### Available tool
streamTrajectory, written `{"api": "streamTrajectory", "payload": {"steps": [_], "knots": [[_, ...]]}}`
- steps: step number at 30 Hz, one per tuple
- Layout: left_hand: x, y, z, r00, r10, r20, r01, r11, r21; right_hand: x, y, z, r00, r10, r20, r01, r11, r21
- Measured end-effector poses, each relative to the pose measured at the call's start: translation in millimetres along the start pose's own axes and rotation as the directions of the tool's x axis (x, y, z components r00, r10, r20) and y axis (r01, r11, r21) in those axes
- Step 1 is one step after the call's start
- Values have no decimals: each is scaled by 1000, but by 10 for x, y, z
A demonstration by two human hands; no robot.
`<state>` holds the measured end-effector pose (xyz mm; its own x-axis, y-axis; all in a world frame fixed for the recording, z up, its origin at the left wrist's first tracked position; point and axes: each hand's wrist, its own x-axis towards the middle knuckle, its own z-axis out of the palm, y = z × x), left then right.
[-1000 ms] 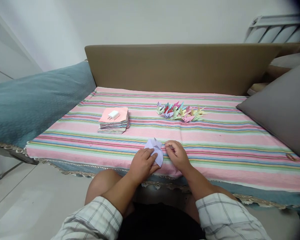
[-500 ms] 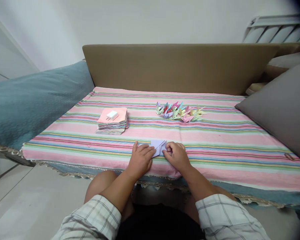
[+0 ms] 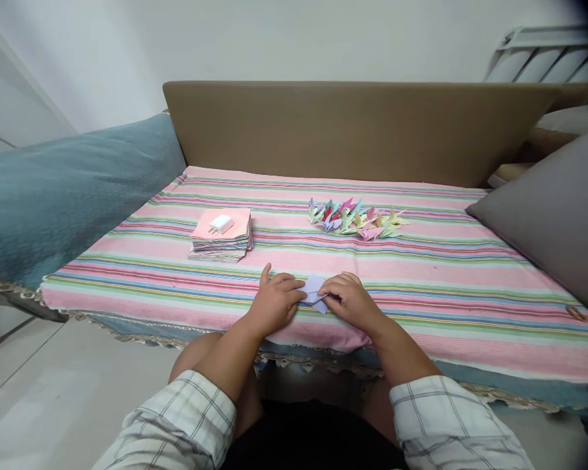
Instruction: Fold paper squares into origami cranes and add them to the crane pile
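A small folded sheet of lavender origami paper point(image 3: 315, 284) lies on the striped cloth close in front of me, its lower corner pointing towards me. My left hand point(image 3: 276, 305) is closed on the paper's left side, with one finger sticking up away from the sheet. On the right edge, my right hand point(image 3: 351, 301) pinches the paper between thumb and fingers. Both hands partly cover the sheet. Beyond them lies a row of folded paper cranes point(image 3: 345, 220) in several colours.
A stack of square paper point(image 3: 220, 245) stands at the left with a white plug adapter point(image 3: 221, 224) on top. The pink striped cloth point(image 3: 127, 274) covers the sofa seat. A grey cushion point(image 3: 553, 222) leans at the right, near a small brown loop point(image 3: 576, 313).
The lavender paper has been turned or refolded, and its outline differs. My right fingers have moved left over its edge, and my left fingers have curled more.
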<state>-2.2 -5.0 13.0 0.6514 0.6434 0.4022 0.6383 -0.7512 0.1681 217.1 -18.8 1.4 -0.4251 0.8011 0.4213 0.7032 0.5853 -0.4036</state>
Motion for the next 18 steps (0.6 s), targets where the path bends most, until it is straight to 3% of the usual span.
{"api": "streamTrajectory", "payload": {"steps": [10, 18], "knots": [[30, 17, 14, 977, -163, 134, 193, 948, -254, -28, 154, 4, 998, 33, 49, -39, 991, 131], [23, -14, 53, 958, -260, 122, 286, 905, -315, -52, 204, 18, 992, 96, 79, -107, 984, 145]]}}
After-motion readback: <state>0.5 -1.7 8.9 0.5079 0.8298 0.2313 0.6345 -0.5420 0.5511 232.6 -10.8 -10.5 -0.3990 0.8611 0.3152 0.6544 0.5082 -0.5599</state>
